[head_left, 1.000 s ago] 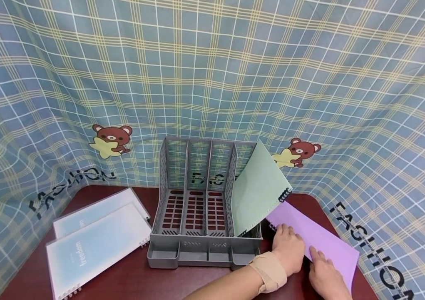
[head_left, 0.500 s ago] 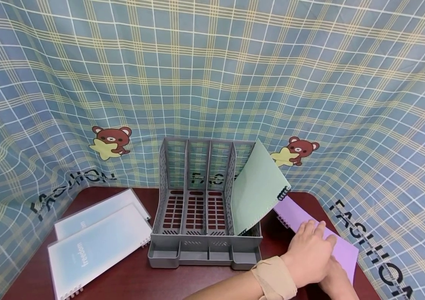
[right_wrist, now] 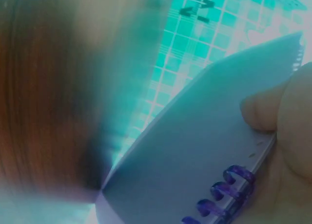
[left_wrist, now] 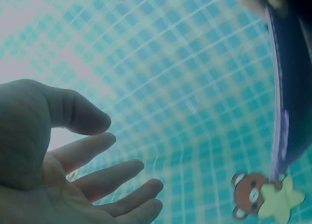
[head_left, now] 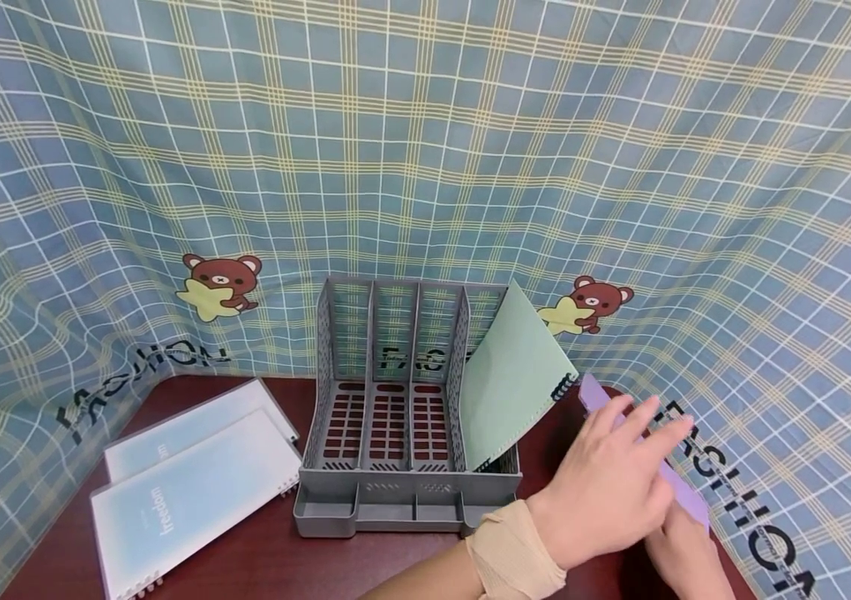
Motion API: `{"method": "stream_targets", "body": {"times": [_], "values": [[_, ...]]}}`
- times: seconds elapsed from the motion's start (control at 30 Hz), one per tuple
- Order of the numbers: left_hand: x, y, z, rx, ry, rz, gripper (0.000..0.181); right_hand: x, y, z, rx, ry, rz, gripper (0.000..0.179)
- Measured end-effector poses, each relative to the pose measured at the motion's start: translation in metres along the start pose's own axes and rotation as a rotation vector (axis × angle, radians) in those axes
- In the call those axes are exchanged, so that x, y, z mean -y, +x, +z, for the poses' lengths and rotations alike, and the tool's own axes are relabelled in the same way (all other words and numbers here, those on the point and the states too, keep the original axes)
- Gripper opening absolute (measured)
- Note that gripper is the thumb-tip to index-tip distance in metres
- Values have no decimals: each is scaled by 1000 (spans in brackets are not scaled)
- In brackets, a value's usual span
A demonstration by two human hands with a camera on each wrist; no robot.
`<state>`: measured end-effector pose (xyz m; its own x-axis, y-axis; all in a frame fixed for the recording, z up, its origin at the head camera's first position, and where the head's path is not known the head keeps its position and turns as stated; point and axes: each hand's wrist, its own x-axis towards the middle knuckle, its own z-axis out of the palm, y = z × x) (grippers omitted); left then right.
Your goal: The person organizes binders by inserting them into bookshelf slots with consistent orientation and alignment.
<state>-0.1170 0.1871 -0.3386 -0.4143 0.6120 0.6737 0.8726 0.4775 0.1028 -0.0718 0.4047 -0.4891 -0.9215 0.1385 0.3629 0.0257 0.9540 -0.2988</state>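
Note:
A purple spiral notebook (head_left: pixel 686 498) stands tilted up at the right of the table, seen nearly edge-on in the head view. My right hand (head_left: pixel 686 554) grips it along the spiral edge; in the right wrist view the thumb (right_wrist: pixel 265 109) lies over its cover, close to the purple coils. My left hand (head_left: pixel 605 487), with a beige wrap at the wrist, overlaps the notebook in the head view. Its fingers are spread and hold nothing, and the left wrist view shows a gap between them and the notebook (left_wrist: pixel 279 102).
A grey desk file organizer (head_left: pixel 410 490) stands mid-table, with upright slots and small front trays. Its rightmost slot holds a leaning green spiral notebook (head_left: pixel 515 383). Two pale blue notebooks, one (head_left: pixel 207 492) overlapping the other (head_left: pixel 192 421), lie at left. A checked curtain (head_left: pixel 410 167) encloses the table.
The purple notebook has gone from lying flat to tilted up in my right hand. My left hand has come off it and moved right, its fingers spreading.

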Motion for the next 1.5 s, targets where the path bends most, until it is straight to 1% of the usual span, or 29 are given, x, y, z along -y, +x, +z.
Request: {"method": "stream_targets", "body": {"times": [0.07, 0.1, 0.2, 0.37, 0.47, 0.53, 0.63, 0.67, 0.77, 0.83, 0.93, 1.0, 1.07, 1.13, 1.2, 1.33, 1.4, 1.47, 1.5], "values": [[7, 0, -12, -51, -11, -21, 55, 2, 1, -6, 42, 48, 136, 38], [11, 1, -18, -74, -21, -34, 55, 2, 2, -8, 50, 48, 171, 42], [24, 2, -34, -121, -83, -96, 57, 3, 3, -14, 31, 44, 212, 48], [49, -1, -55, -174, -197, -223, 59, 5, 1, -18, -34, 47, 252, 48], [63, -7, -66, -174, -248, -302, 61, 7, 0, -24, -45, 57, 294, 48], [71, -11, -73, -169, -288, -359, 62, 9, 1, -28, -35, 62, 326, 49], [84, -18, -85, -152, -340, -469, 65, 13, 2, -37, -5, 70, 389, 50], [89, -21, -89, -156, -355, -501, 66, 14, 2, -39, -18, 77, 391, 50], [106, -29, -101, -176, -367, -579, 67, 15, 2, -47, -44, 99, 415, 48], [119, -34, -107, -204, -365, -615, 66, 15, 3, -52, -56, 127, 435, 47], [140, -43, -115, -242, -342, -678, 64, 17, 4, -60, -33, 177, 499, 50], [152, -49, -119, -259, -333, -724, 63, 21, 4, -64, -45, 217, 528, 51], [164, -56, -122, -280, -332, -756, 62, 26, 3, -69, -66, 254, 541, 50], [174, -62, -125, -305, -327, -778, 61, 32, 2, -72, -115, 295, 552, 48], [183, -68, -130, -337, -336, -790, 60, 38, 0, -74, -156, 324, 582, 47], [200, -80, -138, -407, -327, -825, 59, 50, -2, -78, -278, 413, 642, 44], [209, -86, -141, -444, -321, -842, 57, 57, -3, -80, -343, 469, 630, 41], [217, -92, -142, -467, -309, -861, 55, 64, -3, -83, -396, 524, 616, 36], [220, -94, -141, -474, -307, -868, 54, 68, -2, -85, -428, 577, 611, 33]]}}
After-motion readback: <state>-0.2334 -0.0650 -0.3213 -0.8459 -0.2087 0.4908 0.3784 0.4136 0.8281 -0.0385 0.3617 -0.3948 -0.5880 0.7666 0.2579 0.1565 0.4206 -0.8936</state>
